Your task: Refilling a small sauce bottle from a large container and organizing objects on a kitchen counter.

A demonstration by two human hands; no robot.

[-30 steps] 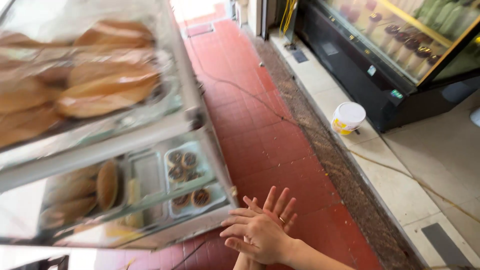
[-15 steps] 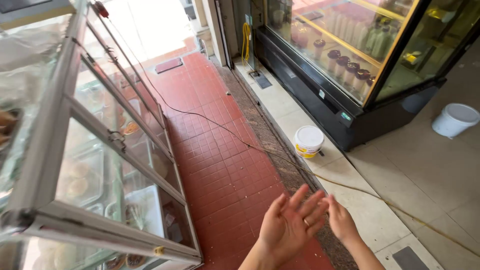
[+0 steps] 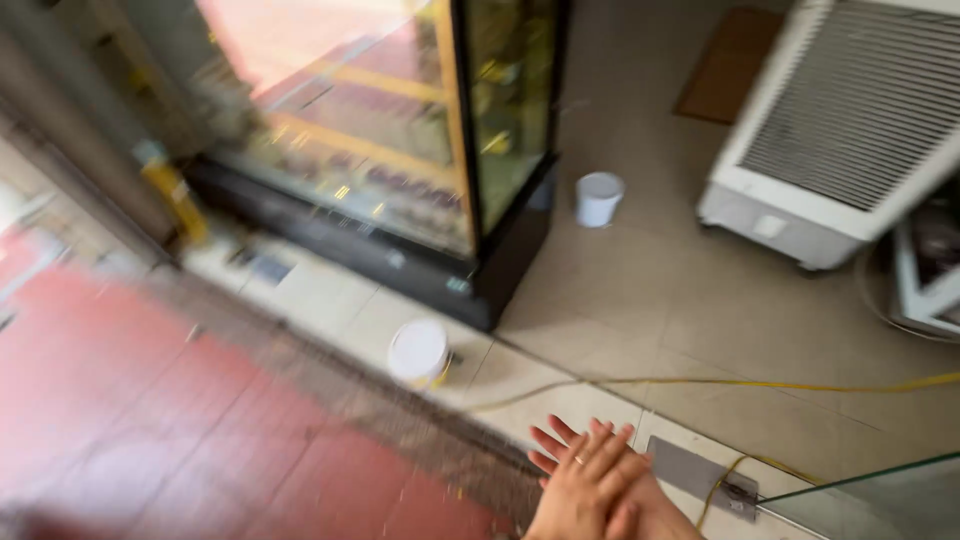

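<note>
1. Left hand [image 3: 580, 490] lies flat on right hand [image 3: 640, 505], palms pressed, fingers straight & slightly spread, holding nothing
2. White bucket [image 3: 418, 350] on floor at 10 o'clock, near
3. Yellow cable [image 3: 760, 384] at 1 o'clock

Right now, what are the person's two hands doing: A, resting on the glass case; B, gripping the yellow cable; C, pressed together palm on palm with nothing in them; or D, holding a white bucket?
C: the left hand lies flat over the right hand above the floor, both empty, well clear of the white bucket and the yellow cable.
</note>
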